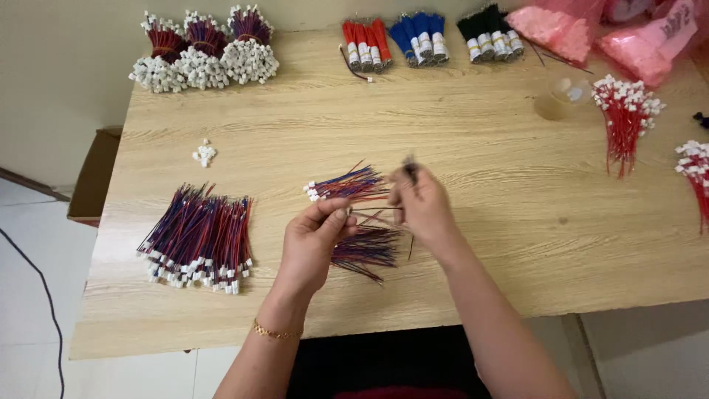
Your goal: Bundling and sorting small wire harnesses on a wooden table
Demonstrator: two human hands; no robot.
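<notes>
Hands (369,222) on wire bundle (347,185)

One view only, from a camera worn on the person's head, looking steeply down and forward over the wooden counter (473,148). It sits close: both forearms rise from the bottom edge, and the left hand (314,240) and right hand (422,207) meet near the middle of the picture. The counter fills most of the width, its far edge against the wall at the top. A strip of pale floor (33,281) shows down the left side, so the aim leans slightly left.
</notes>
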